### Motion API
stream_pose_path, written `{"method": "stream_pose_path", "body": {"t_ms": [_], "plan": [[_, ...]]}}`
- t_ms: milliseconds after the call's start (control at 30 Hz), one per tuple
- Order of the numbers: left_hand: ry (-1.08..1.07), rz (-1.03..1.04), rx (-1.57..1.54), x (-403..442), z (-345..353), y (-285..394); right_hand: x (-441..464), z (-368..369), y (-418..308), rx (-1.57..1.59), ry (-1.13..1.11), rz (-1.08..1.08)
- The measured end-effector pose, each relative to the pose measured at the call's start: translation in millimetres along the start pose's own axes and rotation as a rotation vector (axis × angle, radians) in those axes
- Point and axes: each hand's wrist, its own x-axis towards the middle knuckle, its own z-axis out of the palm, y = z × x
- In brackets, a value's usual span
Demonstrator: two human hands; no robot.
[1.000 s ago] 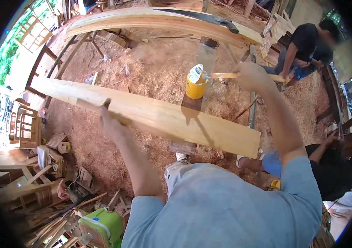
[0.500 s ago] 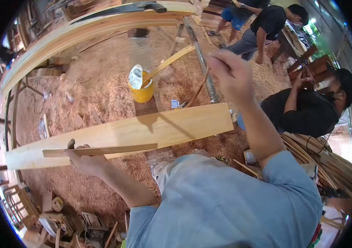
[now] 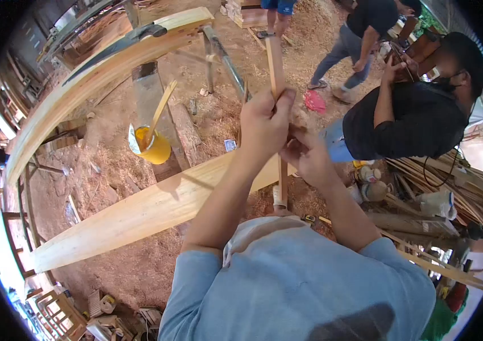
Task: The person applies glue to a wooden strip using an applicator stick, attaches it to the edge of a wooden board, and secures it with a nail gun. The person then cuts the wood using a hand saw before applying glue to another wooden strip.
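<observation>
A narrow wooden strip (image 3: 274, 65) stands nearly upright in the view, with my left hand (image 3: 265, 122) closed round its middle. Just below and to the right, my right hand (image 3: 305, 154) has its fingers bent close against the same strip; whether it grips the strip or something small is hidden. Beneath my forearms lies a long pale board (image 3: 133, 215), tapering toward the lower left. Past the board is a yellow container (image 3: 156, 149) with a wooden stick (image 3: 163, 108) leaning in it.
A curved stack of boards (image 3: 102, 71) at the upper left carries a dark saw (image 3: 113, 48). A person in black (image 3: 412, 122) is close on the right, another person (image 3: 360, 40) farther back. Thin wood strips (image 3: 423, 176) and jars (image 3: 373, 183) lie at the right.
The view has turned rightward. My left hand has carried the strip up from the left to the middle, and my right hand, earlier on the stick in the container, has come down beside it.
</observation>
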Motion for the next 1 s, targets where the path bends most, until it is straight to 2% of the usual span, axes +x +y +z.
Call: {"method": "stream_pose_path", "body": {"t_ms": [67, 100, 200, 233, 267, 333, 400, 433, 467, 500, 533, 600, 633, 700, 767, 800, 867, 900, 933, 1000], "plan": [[-0.017, -0.108, 0.006, 18, 26, -15, 14, -15, 9, -0.202, 0.126, 0.016], [-0.021, -0.158, 0.058, 25, 34, -15, 20, -23, -4, -0.286, 0.151, -0.072], [0.004, -0.3, -0.05, 33, 60, -21, 41, -42, 22, -0.194, 0.129, 0.008], [-0.014, -0.306, 0.015, 36, 64, -33, 47, -46, 20, -0.164, 0.185, -0.176], [0.0, -0.313, 0.031, 41, 69, -45, 60, -51, 36, -0.147, 0.171, -0.177], [0.061, -0.26, 0.313, 39, 75, -51, 84, -53, 71, -0.019, 0.15, -0.277], [0.087, -0.325, 0.32, 38, 77, -55, 86, -57, 88, -0.088, 0.131, -0.181], [0.076, -0.325, 0.248, 38, 76, -56, 91, -61, 95, 0.142, 0.116, -0.061], [0.078, -0.343, 0.359, 33, 71, -54, 94, -65, 101, 0.363, 0.099, 0.061], [0.08, -0.363, 0.469, 28, 67, -44, 95, -70, 92, 0.454, 0.124, 0.252], [0.106, -0.366, 0.468, 17, 59, -41, 100, -72, 95, 0.449, 0.099, 0.247], [0.225, -0.322, 0.373, -6, 38, -48, 111, -74, 113, 0.77, 0.027, 0.357], [0.258, -0.339, 0.351, -20, 22, -67, 116, -74, 124, 0.789, -0.002, 0.372], [0.301, -0.363, 0.328, -54, -5, -109, 125, -68, 140, 0.775, 0.005, 0.417], [0.342, -0.447, 0.514, -89, -17, -134, 131, -59, 147, 0.652, 0.011, 0.443], [0.355, -0.452, 0.504, -101, -16, -140, 137, -50, 156, 0.639, 0.0, 0.444], [0.367, -0.443, 0.53, -126, -10, -147, 148, -24, 187, 0.481, 0.084, 0.308], [0.373, -0.538, 0.335, -131, -1, -136, 150, -17, 198, 0.46, 0.075, 0.286], [0.368, -0.553, 0.323, -142, -1, -147, 153, -12, 203, 0.447, 0.078, 0.301], [0.183, -0.163, 0.894, -165, 2, -174, 158, -4, 215, 0.163, 0.037, 0.282]]}}
